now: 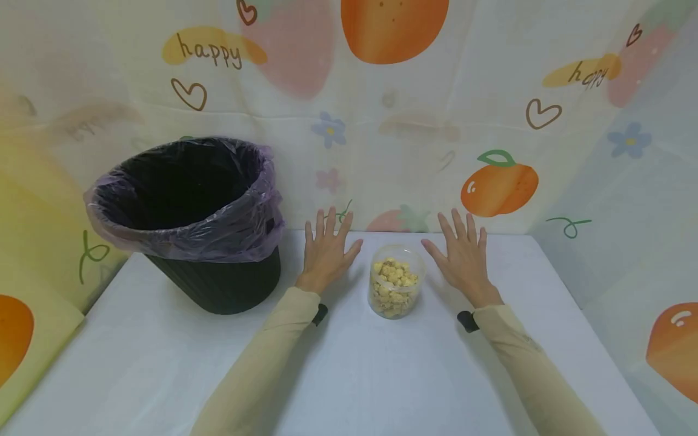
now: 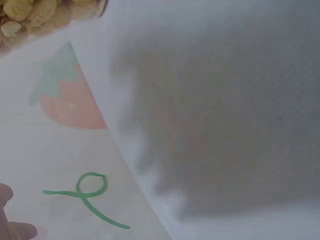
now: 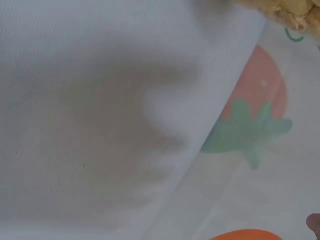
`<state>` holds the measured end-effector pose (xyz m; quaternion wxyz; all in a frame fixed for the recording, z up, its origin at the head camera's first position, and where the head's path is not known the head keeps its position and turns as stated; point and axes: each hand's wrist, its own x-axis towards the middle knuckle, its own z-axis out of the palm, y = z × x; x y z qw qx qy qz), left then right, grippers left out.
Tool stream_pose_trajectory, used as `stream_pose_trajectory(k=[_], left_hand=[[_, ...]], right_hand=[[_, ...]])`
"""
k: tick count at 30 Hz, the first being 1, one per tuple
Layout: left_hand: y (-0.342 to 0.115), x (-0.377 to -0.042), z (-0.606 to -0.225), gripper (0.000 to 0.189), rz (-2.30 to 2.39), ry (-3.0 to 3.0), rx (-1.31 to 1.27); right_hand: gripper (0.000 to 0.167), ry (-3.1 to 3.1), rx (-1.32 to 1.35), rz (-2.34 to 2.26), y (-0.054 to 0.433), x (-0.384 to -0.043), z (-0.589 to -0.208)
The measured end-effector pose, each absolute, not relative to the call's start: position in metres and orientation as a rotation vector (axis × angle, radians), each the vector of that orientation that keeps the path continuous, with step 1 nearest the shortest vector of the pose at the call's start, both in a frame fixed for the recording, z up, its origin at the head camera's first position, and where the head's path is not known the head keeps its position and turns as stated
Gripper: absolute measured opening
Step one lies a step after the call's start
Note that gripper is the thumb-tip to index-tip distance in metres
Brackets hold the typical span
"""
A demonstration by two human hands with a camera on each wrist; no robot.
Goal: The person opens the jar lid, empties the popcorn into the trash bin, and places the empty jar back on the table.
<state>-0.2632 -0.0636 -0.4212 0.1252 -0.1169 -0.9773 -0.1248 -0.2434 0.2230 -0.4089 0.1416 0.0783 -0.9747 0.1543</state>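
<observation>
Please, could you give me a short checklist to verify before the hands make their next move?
1. Left hand free: ok, fingers spread, holding nothing.
2. Right hand free: ok, likewise.
3. Clear jar upright between the hands: ok.
4. Jar without a lid: cannot tell; a transparent one might not show.
5. Bin lined: ok, a bag covers its rim.
6. Bin's bottom empty: cannot tell, too dark.

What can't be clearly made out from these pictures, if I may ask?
Bin: head view; darkness hides its inner bottom.
Popcorn jar: both wrist views; the top edge cuts it off.
Left hand: left wrist view; the left edge cuts it off.
Right hand: right wrist view; the right edge cuts it off.
</observation>
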Motion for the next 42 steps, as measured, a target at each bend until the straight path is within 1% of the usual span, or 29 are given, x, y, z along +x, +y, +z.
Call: stream_pose_trajectory(k=[19,35,42], left_hand=[[-0.064,-0.242,-0.419,0.068,-0.461,-2.795,-0.372],[-0.057,-0.223,-0.414,0.066,-0.626,-2.789,-0.457],[-0.052,-0.216,-0.411,0.065,-0.692,-2.789,-0.521]], right_hand=[[0.074,-2.759,0.264,0.677,0.220,-0.207,-0.404],[0.072,-2.738,0.377,1.006,0.213,-0.184,-0.418],[0.074,-2.761,0.421,1.159,0.211,-0.179,-0.424]])
